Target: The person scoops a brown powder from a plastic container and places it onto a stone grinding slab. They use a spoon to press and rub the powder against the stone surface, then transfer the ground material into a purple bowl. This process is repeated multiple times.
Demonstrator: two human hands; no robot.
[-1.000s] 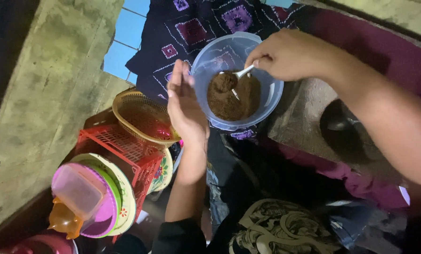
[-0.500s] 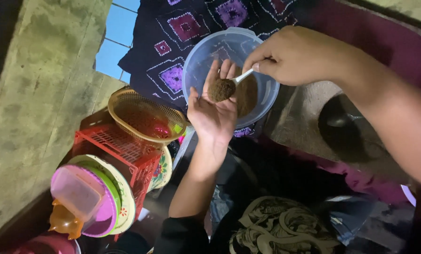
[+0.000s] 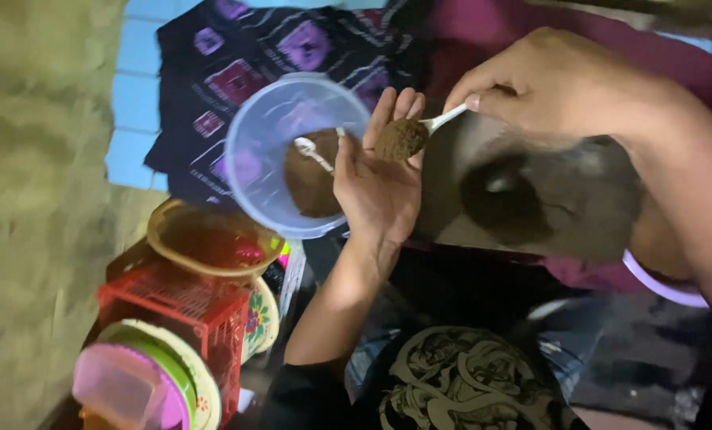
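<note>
We hold our left hand (image 3: 378, 187) open and flat, palm up, fingers spread a little and tilted toward the clear round plastic bowl (image 3: 292, 151); it grips nothing. Our right hand (image 3: 547, 84) is pinched narrow around the handle of a small white plastic spoon (image 3: 440, 121), thumb and forefinger closed on it. The spoon carries a heaped lump of brown powder (image 3: 400, 139), which sits just above our left fingers; we cannot tell whether it touches them.

The bowl lies just beside our left palm, its rim against the thumb side. Inside it rests a mound of the same brown powder (image 3: 308, 179) with a second small white spoon (image 3: 312, 153) lying on it. The bowl rests over a dark cloth with purple and pink square patterns (image 3: 236, 56).

Below the bowl stand an amber see-through dish (image 3: 213, 239) on a red plastic crate (image 3: 181, 306), a flower-printed plate (image 3: 262, 322) and a green-rimmed plate with a pink lid (image 3: 137, 386). Under our right wrist lies a dark grey round pan (image 3: 523, 199).
</note>
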